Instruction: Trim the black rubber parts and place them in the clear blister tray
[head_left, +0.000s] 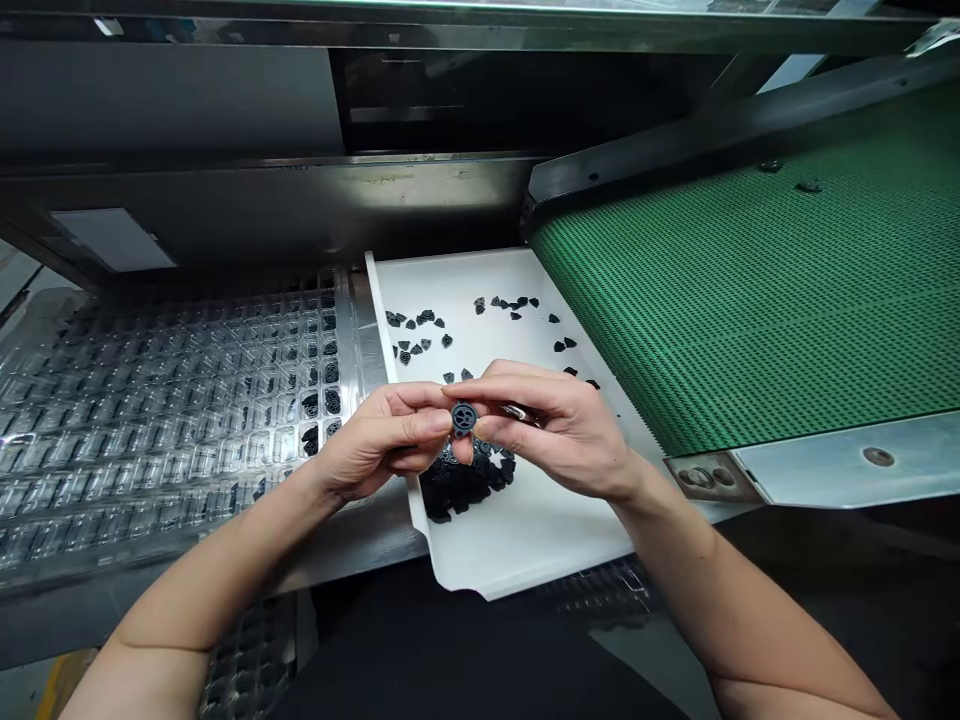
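Observation:
A small black plastic part (pixel 464 418) with a round, spoked face is held up between my two hands, above the white tray (pixel 555 540). My left hand (pixel 401 428) pinches its left side between thumb and fingers. On the other side, my right hand (pixel 551 425) grips its right edge with thumb and forefinger. A shiny metal tool (pixel 521 413), mostly hidden, also lies within the right hand's curled fingers. Right below the hands is a dark heap of similar black parts (pixel 457 490), and more of them (pixel 517 303) are scattered farther back on the tray.
On the left, clear plastic blister trays (pixel 172 400) hold black parts in their right-hand columns. A green conveyor belt (pixel 765 270) slopes toward the tray's right side, carrying a couple of parts (pixel 810 187). A metal machine frame (pixel 420 190) runs along the back.

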